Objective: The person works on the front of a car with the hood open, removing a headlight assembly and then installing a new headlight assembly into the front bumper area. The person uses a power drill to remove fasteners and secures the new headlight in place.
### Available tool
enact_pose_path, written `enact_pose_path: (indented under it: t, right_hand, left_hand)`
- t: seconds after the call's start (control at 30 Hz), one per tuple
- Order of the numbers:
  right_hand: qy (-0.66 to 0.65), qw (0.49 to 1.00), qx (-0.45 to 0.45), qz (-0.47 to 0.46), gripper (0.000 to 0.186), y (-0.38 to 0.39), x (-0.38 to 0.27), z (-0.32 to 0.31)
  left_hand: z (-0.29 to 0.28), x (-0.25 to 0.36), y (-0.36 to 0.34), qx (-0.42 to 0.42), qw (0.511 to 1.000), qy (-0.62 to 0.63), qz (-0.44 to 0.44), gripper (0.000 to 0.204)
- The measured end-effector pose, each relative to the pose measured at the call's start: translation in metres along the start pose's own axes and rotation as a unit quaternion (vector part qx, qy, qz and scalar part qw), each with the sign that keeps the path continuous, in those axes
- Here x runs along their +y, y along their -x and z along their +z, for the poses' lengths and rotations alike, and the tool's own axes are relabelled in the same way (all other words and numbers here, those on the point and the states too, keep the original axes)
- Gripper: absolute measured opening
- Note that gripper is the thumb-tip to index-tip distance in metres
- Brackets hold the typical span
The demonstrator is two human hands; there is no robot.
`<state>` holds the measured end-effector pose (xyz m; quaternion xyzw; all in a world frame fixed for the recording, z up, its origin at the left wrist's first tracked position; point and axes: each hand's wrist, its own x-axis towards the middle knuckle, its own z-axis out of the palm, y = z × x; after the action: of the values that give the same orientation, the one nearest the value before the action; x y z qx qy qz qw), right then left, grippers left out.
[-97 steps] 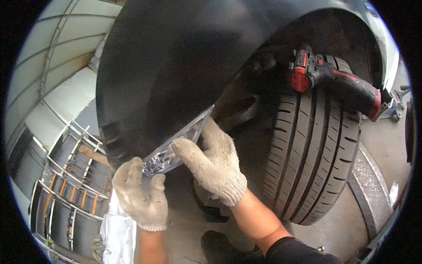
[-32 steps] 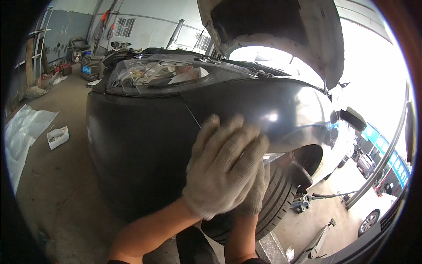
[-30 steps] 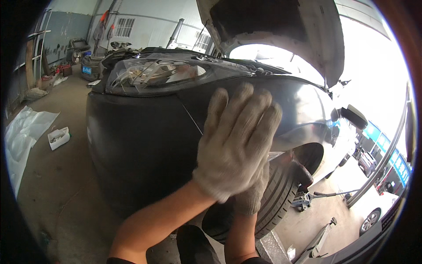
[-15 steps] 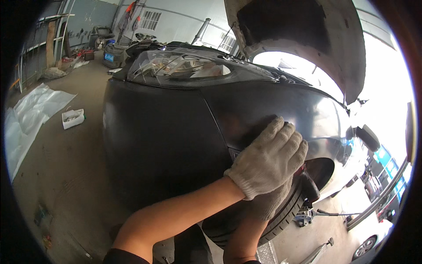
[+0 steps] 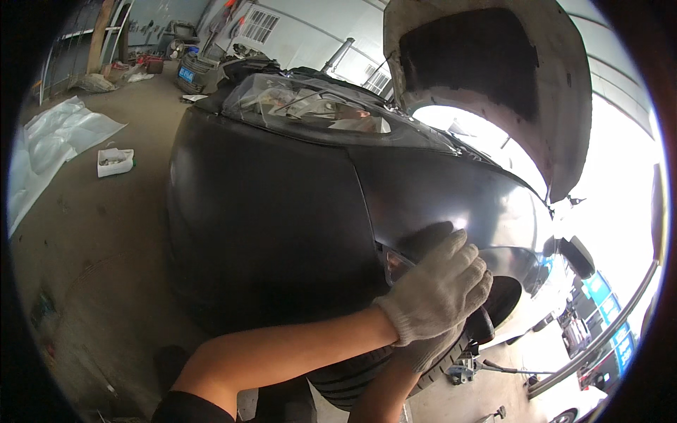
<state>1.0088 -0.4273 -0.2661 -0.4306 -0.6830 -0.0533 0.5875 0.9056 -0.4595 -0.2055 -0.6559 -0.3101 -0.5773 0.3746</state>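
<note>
My left hand (image 5: 441, 290), in a grey knit work glove, is at the dark front fender (image 5: 458, 190) of a car, just above the wheel arch. Its fingers are stretched out, slightly bent, with small gaps between them. Below and partly behind it is my right hand (image 5: 431, 350), also gloved; its fingers are hidden. Close by the hands, over the tyre (image 5: 352, 381), a dark rounded thing (image 5: 482, 326) shows; I cannot tell whether either hand holds it. Left of my left hand is a small side trim piece (image 5: 396, 266) in the panel.
The dark front door (image 5: 275, 211) spans the middle, and the hood (image 5: 564, 92) stands raised. A jack (image 5: 463, 369) with a long handle sits on the floor beyond the tyre. Clear plastic sheeting (image 5: 60, 144) and a white box (image 5: 114, 162) lie on the left.
My view has shifted, so the car and both hands sit lower in the picture. My left hand is now nearer the wheel arch edge, with its fingers a little more bent.
</note>
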Motion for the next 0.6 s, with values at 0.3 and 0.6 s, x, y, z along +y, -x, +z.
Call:
enact_pose_path:
  t: [0.3,0.6]
  right_hand:
    - [0.236,0.963,0.016,-0.13,0.052,0.004,-0.003,0.001]
    - [0.232,0.948,0.054,-0.21,0.052,-0.016,-0.009,-0.002]
  left_hand:
    - [-0.008,-0.006,0.006,-0.011,0.999,-0.04,-0.004,0.034]
    - [-0.009,-0.008,0.002,-0.026,0.998,-0.065,0.004,0.032]
